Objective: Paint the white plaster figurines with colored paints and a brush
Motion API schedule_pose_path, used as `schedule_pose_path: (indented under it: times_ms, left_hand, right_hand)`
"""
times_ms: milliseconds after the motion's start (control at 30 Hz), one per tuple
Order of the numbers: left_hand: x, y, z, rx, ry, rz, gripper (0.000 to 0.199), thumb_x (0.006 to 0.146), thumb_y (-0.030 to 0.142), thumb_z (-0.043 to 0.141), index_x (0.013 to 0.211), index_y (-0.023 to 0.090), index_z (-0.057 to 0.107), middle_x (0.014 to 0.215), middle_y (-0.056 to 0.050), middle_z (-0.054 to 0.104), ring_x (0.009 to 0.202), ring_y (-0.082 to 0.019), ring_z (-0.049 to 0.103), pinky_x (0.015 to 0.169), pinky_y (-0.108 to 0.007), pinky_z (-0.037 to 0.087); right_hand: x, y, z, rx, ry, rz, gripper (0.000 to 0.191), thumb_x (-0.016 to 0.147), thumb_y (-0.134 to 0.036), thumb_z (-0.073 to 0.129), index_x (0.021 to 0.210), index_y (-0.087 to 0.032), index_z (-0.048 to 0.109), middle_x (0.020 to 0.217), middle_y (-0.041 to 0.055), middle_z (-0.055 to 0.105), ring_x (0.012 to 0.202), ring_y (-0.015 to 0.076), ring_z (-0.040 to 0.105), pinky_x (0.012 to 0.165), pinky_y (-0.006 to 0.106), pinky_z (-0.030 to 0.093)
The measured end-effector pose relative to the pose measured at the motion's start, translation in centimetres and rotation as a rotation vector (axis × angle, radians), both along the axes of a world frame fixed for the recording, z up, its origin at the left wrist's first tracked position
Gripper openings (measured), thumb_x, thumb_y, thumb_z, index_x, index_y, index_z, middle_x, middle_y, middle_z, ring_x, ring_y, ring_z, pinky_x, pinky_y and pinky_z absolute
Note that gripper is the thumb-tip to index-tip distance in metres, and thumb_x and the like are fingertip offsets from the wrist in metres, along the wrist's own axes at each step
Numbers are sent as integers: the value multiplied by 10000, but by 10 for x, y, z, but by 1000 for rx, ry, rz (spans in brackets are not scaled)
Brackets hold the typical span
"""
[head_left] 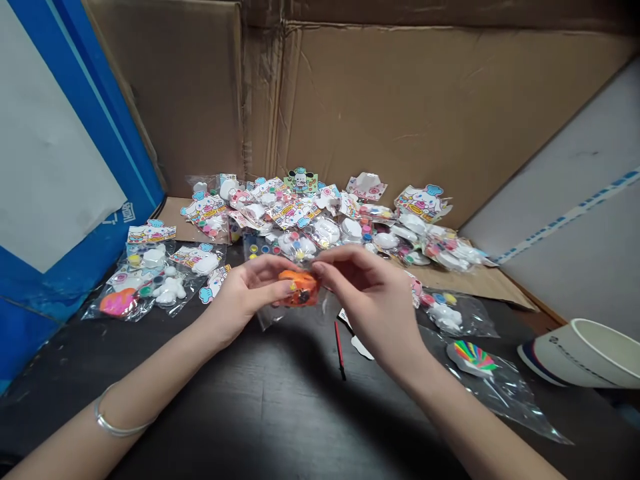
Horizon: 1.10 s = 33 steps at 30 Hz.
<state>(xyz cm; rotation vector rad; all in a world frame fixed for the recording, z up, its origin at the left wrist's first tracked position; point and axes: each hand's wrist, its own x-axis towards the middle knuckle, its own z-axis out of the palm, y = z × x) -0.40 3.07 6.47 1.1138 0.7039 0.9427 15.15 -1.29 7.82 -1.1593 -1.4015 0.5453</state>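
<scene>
An orange painted figure point(299, 295) with dark and yellow marks is held up over the middle of the table, with a clear plastic bag point(273, 316) around or behind it. My left hand point(244, 292) grips the figure from the left, thumb across its front. At its upper right, my right hand point(376, 297) is closed in a pinch at the bag's edge; exactly what lies between those fingertips is hidden. Below the hands, a red paintbrush point(339, 347) with a black end rests on the dark table point(280, 413). Beside it lies a white cut-out piece point(362, 347), partly covered by my right hand.
Bagged white figures with paint pots point(325, 231) are heaped at the back on cardboard. More bags point(150, 287) lie at left, one showing a pink-orange figure. At right are a bag with a rainbow-striped figure point(474, 358) and a tipped paper cup point(575, 353). Cardboard walls point(400, 100) enclose the back.
</scene>
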Motion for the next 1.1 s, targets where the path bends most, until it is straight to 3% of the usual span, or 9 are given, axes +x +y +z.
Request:
schedule_pose_path:
  times_ms: [167,433,500,633,733,800,933,1033,1100]
  left_hand:
    - [-5,5,2,126,111,-33,131,649,249,766,760,204,712,813,-1,748,757,-155,678,749,-290,536]
    - [-13,5,14,136,275,98,136,656,320,764,662,193,716,714,-43,766,744,-221,718,746,-349,558]
    - [-35,8,22,100,306,230,174,634,338,787,654,183,711,703,-44,764,722,-214,718,714,-329,563]
    - [-110,18,45,177,221,800,137,661,187,784,723,221,667,623,108,699,687,-74,670,738,-192,536]
    - [-153,24,56,145,423,1019,221,637,189,803,783,218,639,538,140,634,619,-69,629,672,-195,519]
    - [-161,24,58,93,665,1105,267,575,210,842,738,202,630,490,139,607,589,-83,593,615,-186,480]
    - [-147,21,56,178,1035,786,220,593,308,827,602,190,642,438,108,574,524,-96,506,507,-177,366]
    - [-143,19,54,203,1039,572,254,647,340,786,525,197,616,413,106,540,470,-91,464,477,-177,339]
    - [-149,22,50,226,1018,554,233,702,335,745,551,201,630,411,114,542,466,-88,462,480,-171,325]
  right_hand:
    - [-3,-5,4,169,-141,-57,131,802,-178,585,682,-216,620,703,16,664,682,154,600,644,308,480]
    - [-4,2,9,-26,24,59,93,780,-272,609,742,-192,636,711,18,673,607,128,599,571,270,498]
    - [6,-2,11,-60,47,79,125,780,-314,615,784,-191,641,737,25,676,612,126,607,567,262,507]
    - [39,-13,9,-140,58,39,225,737,-416,671,790,-197,654,706,34,661,573,132,599,533,264,514]
    - [60,-19,4,-161,83,-45,287,712,-489,692,769,-210,659,649,30,631,527,136,561,503,283,510]
    - [67,-21,-1,-186,71,-37,321,710,-527,686,763,-210,662,631,36,619,521,145,555,486,291,504]
    - [74,-27,-8,-225,-22,-13,396,709,-589,659,789,-201,666,638,49,627,534,159,576,486,298,511]
    - [81,-34,-7,-242,-92,-68,427,707,-635,634,779,-216,679,638,61,632,545,166,590,503,294,521]
    - [89,-40,-6,-262,-90,-115,434,685,-654,642,764,-231,689,637,81,645,545,178,604,507,296,527]
